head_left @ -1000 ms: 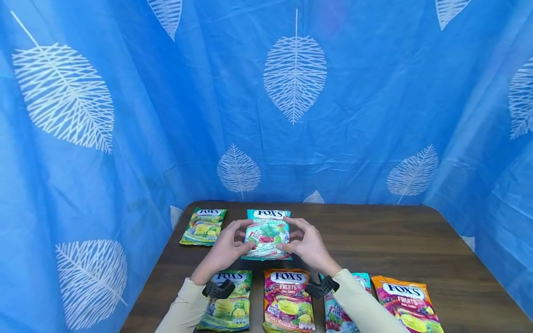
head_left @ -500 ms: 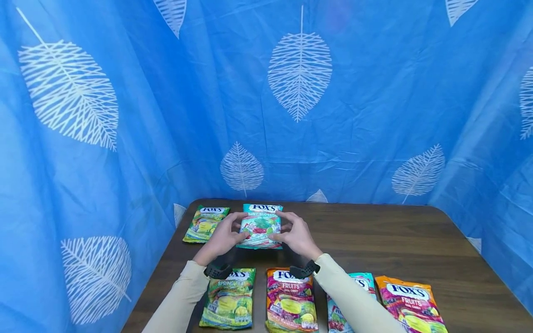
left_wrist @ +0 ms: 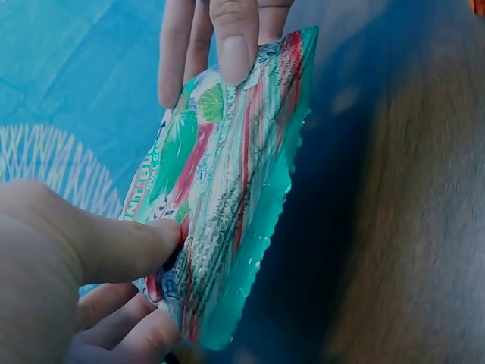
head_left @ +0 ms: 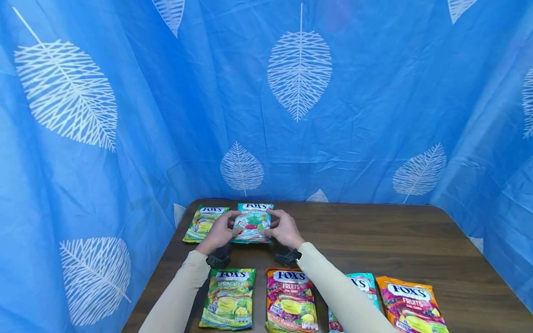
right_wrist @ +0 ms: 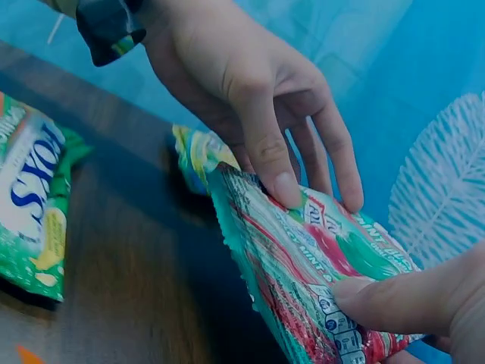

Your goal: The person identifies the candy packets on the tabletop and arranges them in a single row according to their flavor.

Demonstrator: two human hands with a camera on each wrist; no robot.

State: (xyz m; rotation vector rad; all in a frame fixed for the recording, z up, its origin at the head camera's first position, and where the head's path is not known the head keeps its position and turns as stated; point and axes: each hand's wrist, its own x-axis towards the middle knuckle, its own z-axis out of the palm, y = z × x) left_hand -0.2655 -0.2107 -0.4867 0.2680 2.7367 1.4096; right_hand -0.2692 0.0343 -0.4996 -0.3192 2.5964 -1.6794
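A teal Fox's Mint Blossom candy bag point(head_left: 252, 223) is held between both hands near the back of the table. My left hand point(head_left: 220, 232) grips its left side, thumb point(left_wrist: 136, 244) on the front and fingers behind. On the right side my right hand point(head_left: 285, 230) grips it the same way. The bag leans, and in the left wrist view its lower edge hangs over a dark shadow; whether it touches the table I cannot tell. Close to its left lies a green Spring Tea candy bag point(head_left: 202, 225), partly behind my left hand.
Nearer on the wooden table point(head_left: 374, 240) lie a second Spring Tea bag point(head_left: 228, 300), an orange and purple Fruits bag point(head_left: 291, 303), a teal bag point(head_left: 366, 286) partly under my right sleeve, and another Fruits bag point(head_left: 412, 303). A blue leaf-print curtain point(head_left: 350, 115) surrounds the table.
Both hands have carried the Mint Blossom bag left and farther back, toward the far Spring Tea bag. The other bags lie where they were; the head view has shifted slightly.
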